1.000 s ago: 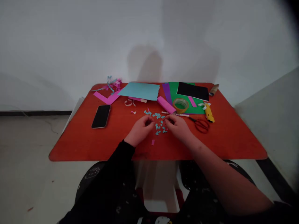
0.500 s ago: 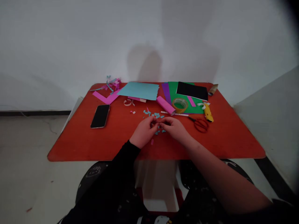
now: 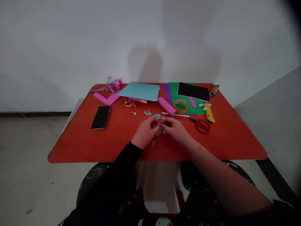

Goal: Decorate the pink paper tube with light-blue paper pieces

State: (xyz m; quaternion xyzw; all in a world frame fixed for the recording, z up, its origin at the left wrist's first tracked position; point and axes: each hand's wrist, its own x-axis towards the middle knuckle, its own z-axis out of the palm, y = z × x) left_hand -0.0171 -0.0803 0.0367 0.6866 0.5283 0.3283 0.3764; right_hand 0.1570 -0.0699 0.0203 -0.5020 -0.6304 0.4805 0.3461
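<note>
The left hand (image 3: 145, 132) and right hand (image 3: 176, 130) are held in a narrow pinch, meeting above blue paper scraps (image 3: 155, 116) on the red table (image 3: 70, 150); anything gripped is hidden from view.

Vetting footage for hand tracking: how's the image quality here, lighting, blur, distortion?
Head view: dim, even light, no hard glare; a soft shadow on the wall; dark vignette at top right; wide-angle bowing toward the edges of the red table. Left hand and right hand look slightly soft; the blue paper bits are too small to show crisp edges.
</note>
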